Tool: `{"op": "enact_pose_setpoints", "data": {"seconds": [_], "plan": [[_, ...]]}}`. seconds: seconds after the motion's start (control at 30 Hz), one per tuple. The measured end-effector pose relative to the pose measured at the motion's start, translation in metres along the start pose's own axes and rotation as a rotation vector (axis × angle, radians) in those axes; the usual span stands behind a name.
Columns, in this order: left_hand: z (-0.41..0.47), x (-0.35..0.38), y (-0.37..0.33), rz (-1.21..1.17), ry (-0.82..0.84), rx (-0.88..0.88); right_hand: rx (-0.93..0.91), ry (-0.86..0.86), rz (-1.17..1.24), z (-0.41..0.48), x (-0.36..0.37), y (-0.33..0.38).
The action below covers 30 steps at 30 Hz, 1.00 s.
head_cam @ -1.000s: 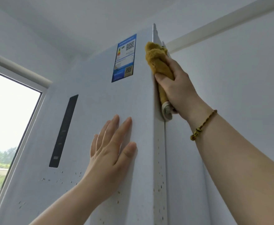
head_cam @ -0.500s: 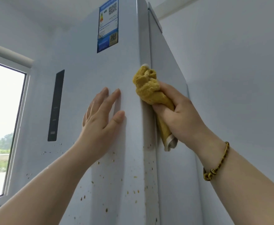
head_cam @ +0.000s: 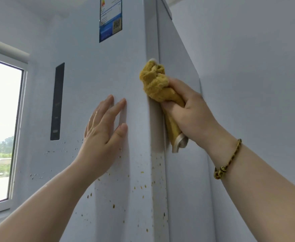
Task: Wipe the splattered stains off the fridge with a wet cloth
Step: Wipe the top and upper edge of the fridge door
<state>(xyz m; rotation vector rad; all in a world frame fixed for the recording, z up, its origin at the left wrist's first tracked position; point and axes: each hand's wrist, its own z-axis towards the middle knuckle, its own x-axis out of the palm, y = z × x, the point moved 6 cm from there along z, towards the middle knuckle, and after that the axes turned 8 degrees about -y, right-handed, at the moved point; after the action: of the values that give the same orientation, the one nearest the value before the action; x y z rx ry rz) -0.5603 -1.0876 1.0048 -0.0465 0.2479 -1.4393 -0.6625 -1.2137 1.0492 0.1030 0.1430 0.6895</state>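
Observation:
A tall white fridge (head_cam: 94, 70) fills the middle of the view. Small yellow-brown stains (head_cam: 139, 186) speckle its front door and its right front edge, mostly below my hands. My right hand (head_cam: 188, 110) grips a bunched mustard-yellow cloth (head_cam: 158, 84) and presses it against the fridge's right front edge. A pale end of the cloth sticks out under my fist. My left hand (head_cam: 104, 135) lies flat on the door front with straight fingers, just left of the cloth.
A dark vertical panel (head_cam: 57, 102) is set into the door at the left. A blue energy label (head_cam: 110, 18) is stuck near the top. A bright window (head_cam: 2, 130) is at the far left. A plain grey wall (head_cam: 248, 67) runs along the right.
My right hand has brought the cloth down the fridge's edge from near the top corner to just above the stained stretch. My left hand has stayed flat on the door.

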Motion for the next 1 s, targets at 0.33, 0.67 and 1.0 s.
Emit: {"op": "enact_pose_setpoints", "data": {"seconds": [0.33,0.67,1.0], "plan": [[-0.005,0.005,-0.004,-0.042,-0.07,-0.021,-0.027,0.081,0.017,-0.101,0.005,-0.015],[-0.006,0.004,-0.002,-0.04,-0.086,-0.038,-0.016,-0.025,-0.033,-0.148,0.023,-0.018],[-0.008,-0.007,-0.005,-0.142,-0.075,-0.096,0.228,0.023,0.043,-0.146,0.019,-0.011]]}}
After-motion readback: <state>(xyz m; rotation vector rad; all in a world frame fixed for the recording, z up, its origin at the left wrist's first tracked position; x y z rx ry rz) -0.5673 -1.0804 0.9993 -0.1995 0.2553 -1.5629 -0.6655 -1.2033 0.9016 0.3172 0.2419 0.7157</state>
